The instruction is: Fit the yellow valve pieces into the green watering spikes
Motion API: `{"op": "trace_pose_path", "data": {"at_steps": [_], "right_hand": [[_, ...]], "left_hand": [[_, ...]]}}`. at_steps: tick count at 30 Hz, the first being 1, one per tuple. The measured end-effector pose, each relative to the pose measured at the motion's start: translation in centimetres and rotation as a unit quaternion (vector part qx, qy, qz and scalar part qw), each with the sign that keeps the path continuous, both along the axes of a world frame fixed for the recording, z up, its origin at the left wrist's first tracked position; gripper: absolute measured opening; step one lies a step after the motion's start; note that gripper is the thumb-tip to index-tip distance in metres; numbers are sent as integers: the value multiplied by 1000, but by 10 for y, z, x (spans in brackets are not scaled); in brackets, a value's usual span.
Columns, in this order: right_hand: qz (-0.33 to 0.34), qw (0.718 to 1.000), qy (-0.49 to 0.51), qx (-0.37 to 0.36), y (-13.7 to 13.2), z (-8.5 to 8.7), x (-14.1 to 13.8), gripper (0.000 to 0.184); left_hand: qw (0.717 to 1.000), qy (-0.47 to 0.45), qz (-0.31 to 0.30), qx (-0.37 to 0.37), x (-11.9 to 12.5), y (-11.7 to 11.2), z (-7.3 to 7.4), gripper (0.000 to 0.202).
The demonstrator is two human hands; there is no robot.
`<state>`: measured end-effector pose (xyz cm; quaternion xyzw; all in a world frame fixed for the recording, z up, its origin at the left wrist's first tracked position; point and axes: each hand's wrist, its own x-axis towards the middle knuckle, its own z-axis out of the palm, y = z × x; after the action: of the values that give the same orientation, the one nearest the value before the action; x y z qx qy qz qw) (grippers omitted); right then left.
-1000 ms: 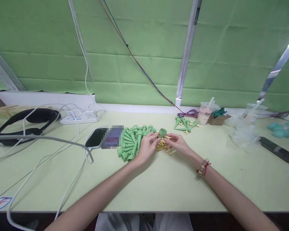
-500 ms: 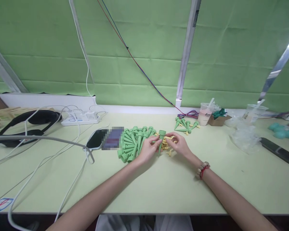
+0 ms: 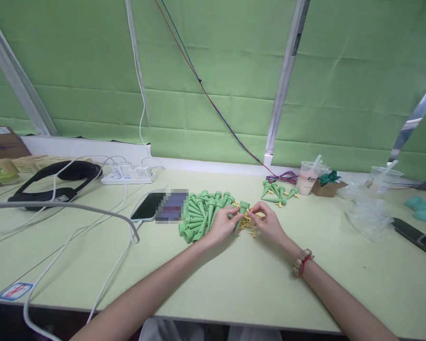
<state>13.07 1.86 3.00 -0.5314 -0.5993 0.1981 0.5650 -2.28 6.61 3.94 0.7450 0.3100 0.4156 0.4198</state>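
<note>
My left hand pinches a green plastic watering spike, wide end up and its point slanting down. Close to the spike's right side, my right hand has thumb and fingertips pressed together; whatever is between them is too small to make out. Under and behind the fingers lie small yellow plastic valve pieces, partly hidden by both hands. A pile of green spikes lies left of my left hand. Further back on the right, several spikes lie with yellow pieces at them.
Left of the pile are a phone and a blurred flat rectangle. White cables, a black headset and a power strip lie farther left. Drink cups, a small cardboard box, plastic bags and a dark device are on the right.
The view has shifted slightly, moving everything rightward in the picture. My right fingers have closed into a pinch beside the spike, which now leans more. The hand at the far right edge has left view.
</note>
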Motion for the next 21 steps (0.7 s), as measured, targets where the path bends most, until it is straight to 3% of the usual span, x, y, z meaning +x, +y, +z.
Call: {"op": "trace_pose_path", "data": {"at_steps": [3,5,8,10,14,17,21], "right_hand": [[-30,990,-116,77,-2,-1,-2,17],[-20,993,-91,70,-3,1,-2,19],[26,998,49,-23,-2,5,-2,29],[62,984,128,-111,-2,8,-2,36],[91,967,157,-178,-1,10,-2,42],[84,977,126,-153,-1,8,-3,42],[-16,997,-75,8,-3,4,1,29]], "left_hand": [[1000,-13,-6,-25,1,-1,-1,25],[999,-24,-19,-45,1,-3,0,26],[999,-39,-15,-31,0,-4,3,24],[999,-33,4,5,0,-3,5,21],[999,-16,27,42,-2,-1,5,19],[999,-28,11,25,-1,-2,4,18],[999,-39,-9,-21,0,-5,6,21]]}}
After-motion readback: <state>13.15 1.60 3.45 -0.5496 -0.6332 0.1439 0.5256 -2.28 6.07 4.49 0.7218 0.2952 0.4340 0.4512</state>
